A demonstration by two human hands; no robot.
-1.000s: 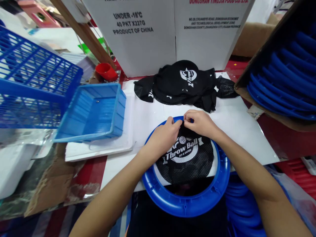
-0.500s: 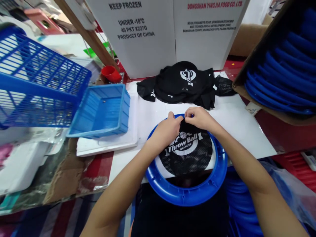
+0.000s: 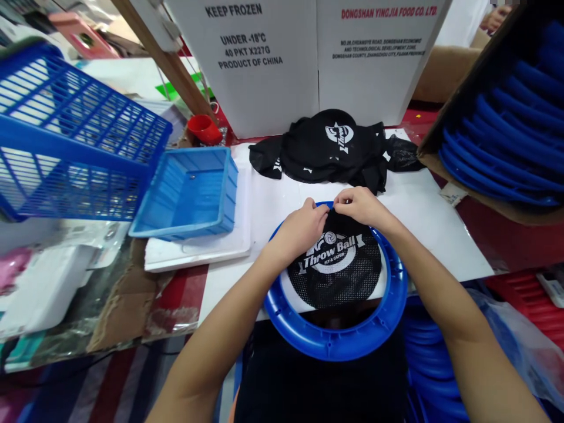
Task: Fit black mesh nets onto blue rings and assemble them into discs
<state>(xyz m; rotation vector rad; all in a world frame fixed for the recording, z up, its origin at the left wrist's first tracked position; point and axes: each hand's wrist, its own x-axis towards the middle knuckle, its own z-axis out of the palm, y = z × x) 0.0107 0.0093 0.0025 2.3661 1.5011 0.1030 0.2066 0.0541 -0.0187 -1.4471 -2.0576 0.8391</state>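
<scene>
A blue plastic ring (image 3: 335,346) rests partly on the white table edge and partly over my lap. Inside it lies a round black mesh cloth (image 3: 335,288) printed "Throw Ball", with a gap between its near edge and the ring. My left hand (image 3: 307,224) is closed at the ring's far rim, its fingertips pinching the mesh edge there. Close beside it, my right hand (image 3: 362,207) pinches the same edge with thumb and forefinger. The fingertips hide the exact spot where cloth meets rim.
More black mesh cloths (image 3: 308,141) are heaped behind the ring. A light-blue tray (image 3: 185,197) sits at left, beside a large blue basket (image 3: 83,141). White cartons (image 3: 273,94) stand at the back. At right, a cardboard box holds stacked blue rings (image 3: 497,141).
The view has shifted slightly, moving the surroundings a little to the right. Both hands stay at the far rim, with only small finger movements.
</scene>
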